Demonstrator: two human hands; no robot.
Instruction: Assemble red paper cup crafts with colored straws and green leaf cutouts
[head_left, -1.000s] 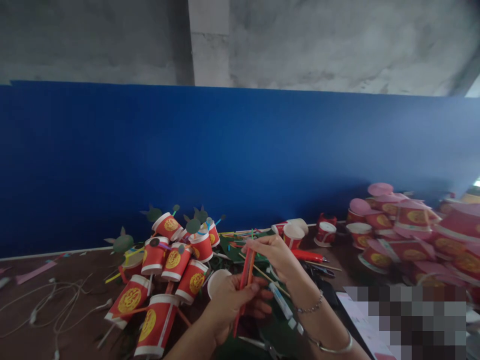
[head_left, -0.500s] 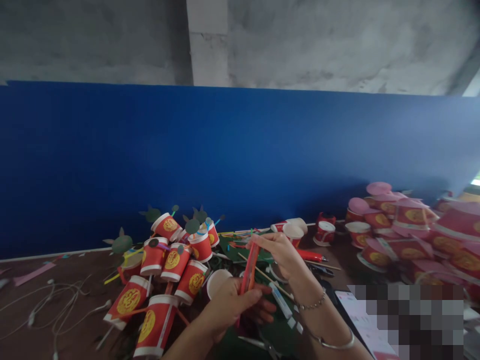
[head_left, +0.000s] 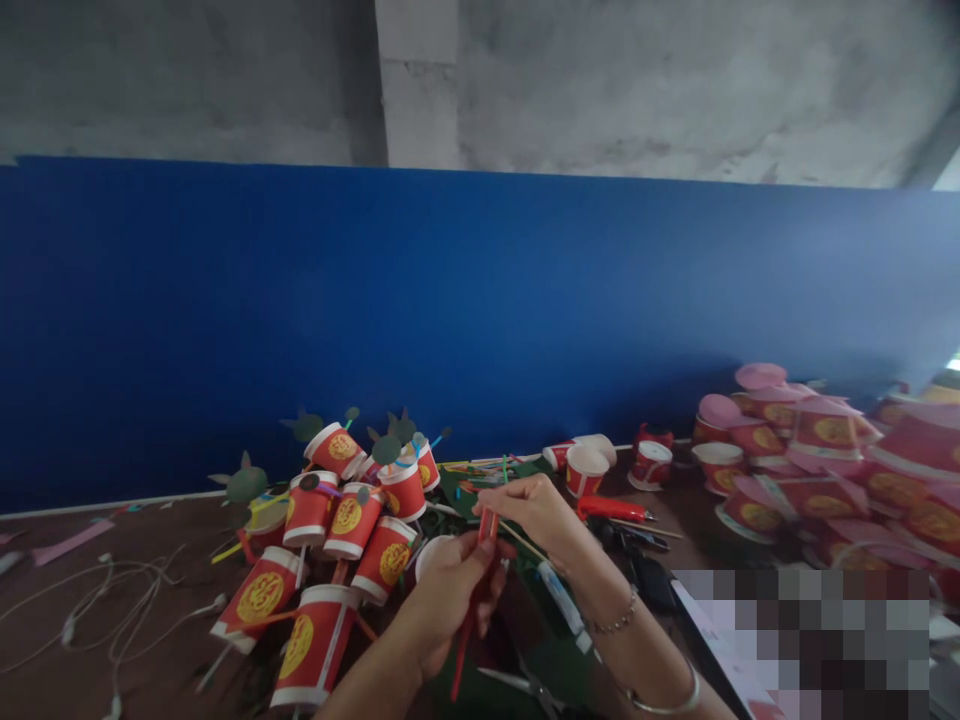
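A narrow red strip (head_left: 466, 640) runs through both hands, its lower end hanging down over the table. My left hand (head_left: 459, 578) is closed around its middle, the thumb lying along it. Above, my right hand (head_left: 521, 505) pinches the upper end between thumb and fingertips. Whether the strip is paper or a straw I cannot tell. Just below the hands lie scissors (head_left: 525, 684) with their blades apart. A white paper cup (head_left: 433, 556) is partly hidden behind my left hand. A tube with a blue and white label (head_left: 559, 592) lies under my right forearm.
Several red paper-cup figures (head_left: 352, 520) with yellow emblems are heaped at left, beside tangled white earphones (head_left: 127, 610). At right are pink-topped cups (head_left: 817, 440). A red glue gun (head_left: 616, 509) and coloured straws (head_left: 484, 468) lie behind the hands, before a blue panel (head_left: 480, 310).
My right hand has moved slightly left and down, closer to my left hand. The red strip now leans, with more of its lower end showing below my left hand.
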